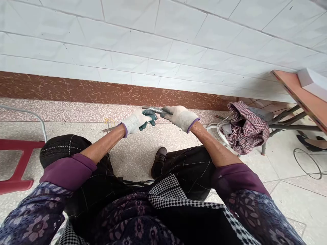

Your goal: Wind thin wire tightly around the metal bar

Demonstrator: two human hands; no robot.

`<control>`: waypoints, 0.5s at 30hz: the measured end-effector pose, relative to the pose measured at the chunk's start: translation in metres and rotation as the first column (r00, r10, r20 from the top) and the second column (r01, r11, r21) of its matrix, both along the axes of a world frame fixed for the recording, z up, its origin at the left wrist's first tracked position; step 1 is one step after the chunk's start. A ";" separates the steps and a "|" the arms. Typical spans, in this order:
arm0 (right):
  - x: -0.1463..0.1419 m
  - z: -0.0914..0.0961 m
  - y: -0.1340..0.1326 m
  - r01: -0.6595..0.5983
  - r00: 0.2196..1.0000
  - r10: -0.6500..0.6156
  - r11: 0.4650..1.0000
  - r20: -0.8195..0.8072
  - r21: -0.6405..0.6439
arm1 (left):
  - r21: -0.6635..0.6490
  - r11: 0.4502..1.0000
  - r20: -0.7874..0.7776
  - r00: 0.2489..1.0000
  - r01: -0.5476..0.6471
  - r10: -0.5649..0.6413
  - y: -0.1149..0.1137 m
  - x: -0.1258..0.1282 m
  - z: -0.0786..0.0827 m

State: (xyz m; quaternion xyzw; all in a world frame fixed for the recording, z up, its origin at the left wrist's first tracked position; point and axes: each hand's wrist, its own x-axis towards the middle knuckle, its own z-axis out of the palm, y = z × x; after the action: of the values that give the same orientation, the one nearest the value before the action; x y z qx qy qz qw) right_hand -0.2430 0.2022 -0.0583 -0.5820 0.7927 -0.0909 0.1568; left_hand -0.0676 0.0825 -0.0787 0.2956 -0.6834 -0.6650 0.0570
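Note:
Both my hands wear white knit gloves with dark green palms and purple cuffs. They meet in front of my knees, above the speckled floor. Between them lies a short grey metal rod (154, 109), ribbed or threaded along its length. My left hand (138, 120) curls its fingers round the rod's left end. From the other side, my right hand (178, 117) pinches the rod's right end with its fingertips. A thin stick lies on the floor just below my left wrist.
A red plastic stool (17, 163) stands at the left. At the right, a checked cloth (244, 129) hangs over a chair, beside a metal-legged table with a wooden top (301, 97). A wire loop (308, 163) lies on the tiles. The tiled wall is close ahead.

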 end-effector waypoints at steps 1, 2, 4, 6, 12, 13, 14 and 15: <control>0.000 0.001 -0.001 -0.006 1.000 0.005 1.000 -0.030 -0.020 | 0.029 0.999 -0.015 1.000 -0.021 0.022 0.000 -0.002 0.001; -0.001 0.002 -0.001 -0.006 0.999 0.005 0.999 -0.035 -0.048 | 0.053 0.998 -0.019 0.999 -0.042 0.043 0.000 -0.003 0.002; -0.003 0.003 -0.001 0.014 0.999 -0.018 0.993 -0.034 -0.121 | 0.101 0.992 -0.025 0.996 -0.079 0.082 -0.001 -0.003 0.006; -0.006 0.006 -0.002 0.096 0.995 -0.098 0.976 -0.001 -0.197 | 0.118 0.988 -0.022 0.995 -0.095 0.099 -0.001 -0.003 0.010; -0.005 0.022 0.006 0.385 0.682 -0.108 0.894 0.724 -0.230 | 0.066 0.997 -0.027 0.999 -0.027 0.029 -0.004 0.000 0.011; -0.002 0.026 0.009 0.348 0.618 -0.043 0.910 0.785 -0.225 | 0.047 0.998 -0.033 0.999 -0.042 0.043 -0.005 0.001 0.011; 0.002 0.029 0.012 0.294 0.574 0.011 0.930 0.819 -0.219 | 0.026 0.998 -0.040 0.997 -0.059 0.060 -0.007 0.001 0.012; 0.005 0.033 0.015 0.228 0.548 0.042 0.954 0.835 -0.197 | 0.005 0.998 -0.048 0.997 -0.064 0.065 -0.009 0.002 0.014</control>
State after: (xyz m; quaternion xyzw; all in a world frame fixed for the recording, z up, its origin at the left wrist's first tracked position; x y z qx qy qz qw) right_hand -0.2376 0.2173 -0.0258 -0.4424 0.6323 -0.4753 0.4226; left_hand -0.0655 0.0734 -0.0646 0.3016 -0.6707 -0.6710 0.0942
